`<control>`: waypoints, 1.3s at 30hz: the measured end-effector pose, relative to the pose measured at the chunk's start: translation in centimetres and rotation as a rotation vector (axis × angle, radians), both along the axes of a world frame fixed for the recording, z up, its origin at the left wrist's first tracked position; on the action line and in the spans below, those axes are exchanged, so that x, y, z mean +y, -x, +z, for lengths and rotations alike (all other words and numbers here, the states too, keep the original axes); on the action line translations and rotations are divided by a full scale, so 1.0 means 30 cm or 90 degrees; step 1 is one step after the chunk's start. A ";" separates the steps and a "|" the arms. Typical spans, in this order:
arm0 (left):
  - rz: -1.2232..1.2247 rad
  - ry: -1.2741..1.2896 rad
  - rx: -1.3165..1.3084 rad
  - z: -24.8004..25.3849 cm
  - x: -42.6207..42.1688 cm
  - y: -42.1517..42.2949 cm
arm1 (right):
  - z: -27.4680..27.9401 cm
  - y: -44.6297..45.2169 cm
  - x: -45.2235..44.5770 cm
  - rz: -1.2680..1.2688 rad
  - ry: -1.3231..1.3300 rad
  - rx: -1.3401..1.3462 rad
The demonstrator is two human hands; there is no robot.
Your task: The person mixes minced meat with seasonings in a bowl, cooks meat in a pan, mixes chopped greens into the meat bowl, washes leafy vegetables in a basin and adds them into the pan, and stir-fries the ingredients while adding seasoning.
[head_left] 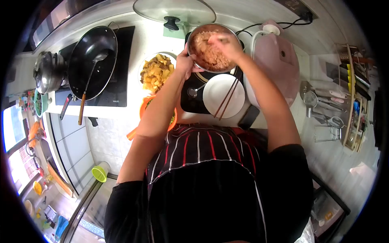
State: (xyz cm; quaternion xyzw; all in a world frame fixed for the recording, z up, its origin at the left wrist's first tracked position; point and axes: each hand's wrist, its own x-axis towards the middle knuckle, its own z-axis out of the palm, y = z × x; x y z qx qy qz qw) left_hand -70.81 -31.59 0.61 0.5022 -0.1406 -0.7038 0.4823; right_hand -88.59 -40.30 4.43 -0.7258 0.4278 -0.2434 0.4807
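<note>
A metal bowl (pixel 197 67) of pinkish minced meat (pixel 210 54) is tilted toward me at the back of the counter. My left hand (pixel 186 65) grips its lower left rim. Over the meat is my right hand (pixel 227 45), its fingers smeared by motion, so their closure and any contents are unclear. Below the bowl lies a white plate (pixel 216 91) with brown chopsticks (pixel 226 99) across it. A small ladle-like metal utensil (pixel 193 92) rests beside the plate on a black cooktop (pixel 190 106). Left of my left hand is a plate of potato chunks and meat (pixel 157 74).
A wok (pixel 77 77) with a wooden-handled spatula (pixel 87 84) and a lidded pot (pixel 48 75) stand at left. My left forearm partly covers an orange basket (pixel 145 106). A glass lid (pixel 190 12) stands behind; a pink appliance (pixel 277 75) and phone (pixel 249 117) are at right.
</note>
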 end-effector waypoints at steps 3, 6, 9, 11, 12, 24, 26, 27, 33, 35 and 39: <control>-0.031 -0.017 -0.005 -0.008 -0.004 -0.022 | 0.058 0.068 0.068 0.127 -0.139 -0.038; -0.109 -0.109 -0.015 -0.006 -0.021 -0.038 | 0.103 0.221 -0.045 0.068 -0.219 0.029; -0.195 -0.206 0.003 -0.010 -0.043 -0.036 | 0.150 0.168 -0.051 -0.116 -0.117 -0.004; -0.135 -0.170 0.058 -0.031 -0.052 -0.015 | 0.101 0.110 -0.021 -0.069 -0.097 -0.002; -0.103 -0.154 0.086 -0.045 -0.050 0.000 | 0.100 0.091 0.001 -0.045 -0.075 0.019; -0.060 -0.125 0.131 0.144 0.140 -0.044 | 0.434 0.152 0.095 -0.059 -0.047 -0.024; -0.044 -0.084 0.080 0.247 0.228 -0.050 | 0.522 0.089 0.141 0.011 -0.033 -0.047; -0.014 -0.098 0.093 0.304 0.281 -0.057 | 0.593 0.038 0.183 0.019 -0.024 -0.048; 0.070 -0.067 0.122 0.530 0.658 -0.200 | 0.805 -0.238 0.375 0.414 0.138 0.007; 0.134 -0.073 0.101 0.571 0.807 -0.262 | 0.847 -0.296 0.435 0.438 0.140 0.048; 0.262 -0.072 0.083 0.699 1.139 -0.397 | 0.964 -0.435 0.684 0.494 0.114 0.069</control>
